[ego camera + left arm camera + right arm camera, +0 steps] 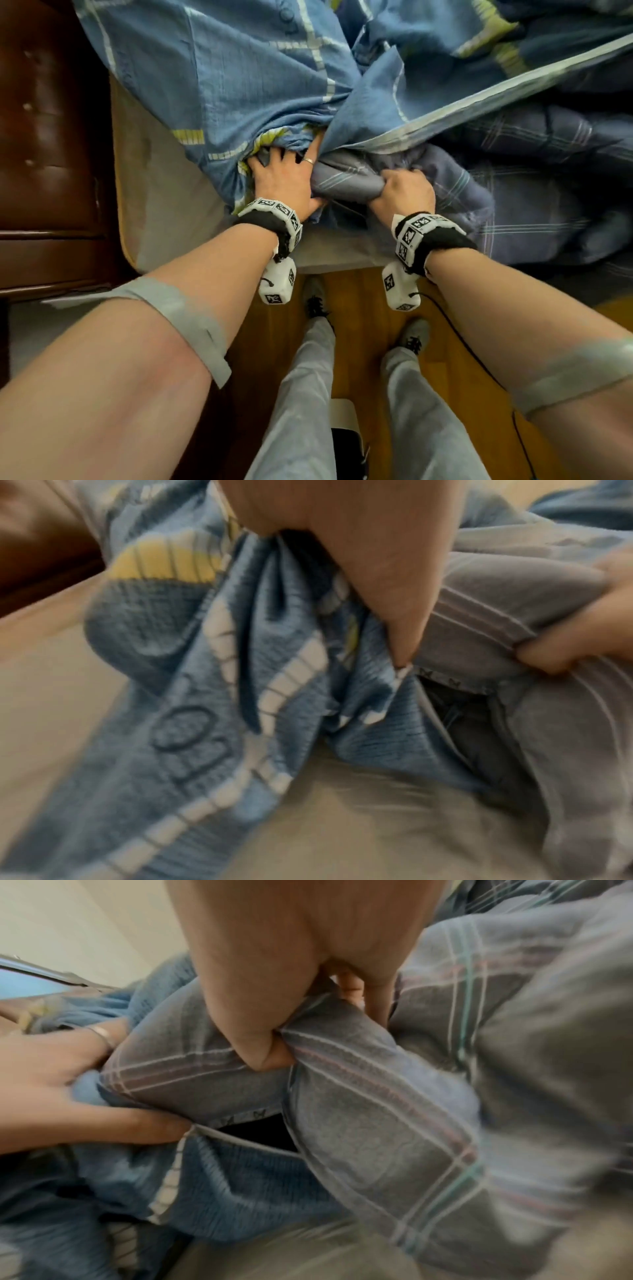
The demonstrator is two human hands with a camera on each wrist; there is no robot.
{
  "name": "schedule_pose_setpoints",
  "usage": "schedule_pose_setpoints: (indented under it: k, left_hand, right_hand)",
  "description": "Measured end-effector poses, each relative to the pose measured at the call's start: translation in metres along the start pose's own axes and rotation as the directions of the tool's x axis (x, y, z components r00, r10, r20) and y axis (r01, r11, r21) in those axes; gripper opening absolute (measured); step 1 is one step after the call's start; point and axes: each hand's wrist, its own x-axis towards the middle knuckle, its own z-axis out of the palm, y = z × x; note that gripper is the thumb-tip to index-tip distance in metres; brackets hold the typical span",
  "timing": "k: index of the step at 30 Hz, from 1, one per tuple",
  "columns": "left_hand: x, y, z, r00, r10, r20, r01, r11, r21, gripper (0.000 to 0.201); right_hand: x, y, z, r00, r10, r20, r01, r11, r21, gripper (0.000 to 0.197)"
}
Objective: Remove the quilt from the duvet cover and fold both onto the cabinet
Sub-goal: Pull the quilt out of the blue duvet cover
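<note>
At the bed's edge I pin the bunched mouth of the blue duvet cover (239, 85) in my left hand (286, 181), so my right hand (406, 190), fisted around the grey plaid quilt (496, 192), can drag it free without the cover following.

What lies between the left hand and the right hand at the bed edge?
A bunched fold of the grey plaid quilt bridges the gap: the right hand grips it, and the left hand holds the blue duvet cover beside it. Clearest in the head view.
</note>
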Motion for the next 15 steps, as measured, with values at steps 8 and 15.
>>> schedule_pose_setpoints:
  k: [8,15]
  left_hand:
    - [0.01,0.016,-0.04,0.938,-0.335,0.083,0.337,0.941,-0.009,0.114]
    - [0.003,0.069,-0.057,0.963,-0.225,0.148,0.241,0.965,-0.102,0.113]
  right_hand:
    - [-0.062,0.132,-0.056,0.985,0.152,-0.08,-0.152,0.988,0.011,0.017]
    - [-0.107,0.245,-0.067,0.901,0.432,0.026,-0.43,0.9,-0.066,0.036]
